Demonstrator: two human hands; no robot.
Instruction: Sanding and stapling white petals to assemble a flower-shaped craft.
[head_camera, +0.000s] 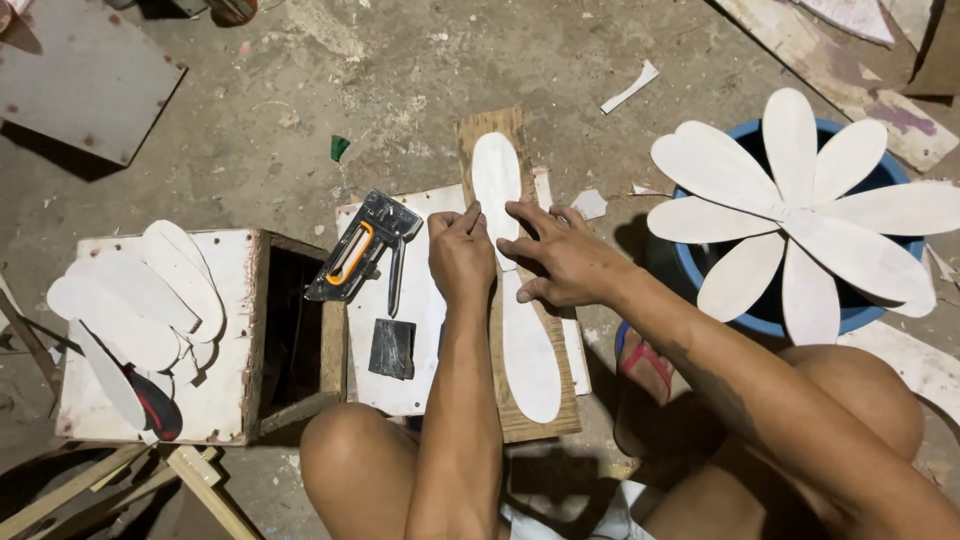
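head view: both hands on a pale sole-shaped cutout (512, 300) lying lengthwise on a narrow wooden board (530, 420), which sits on a white sheet (415, 375) on the floor. left hand (460, 255) is curled, fingertips bunched and pressed down at the cutout's left edge near the narrow waist; can't tell if it pinches anything. right hand (560, 262) lies flat with fingers spread, pinning the cutout from the right.

handling, as a guess: thin, light sheet stock, flexible rather than stiff, matte so not slippery, likely to crease if bent hard. best held flat by pressure near the waist, or lifted by an edge at toe or heel.

around it: a metal staple gun with orange handle (358, 250) just left of the hands, a dark square scrap (392, 348) below it. more cutouts stacked on a white-topped wooden box (225, 400) at far left, others fanned like petals over a blue tub (760, 318) at right.

surface: rough, dusty concrete floor (300, 110) with paper scraps; person squats, knees in frame.
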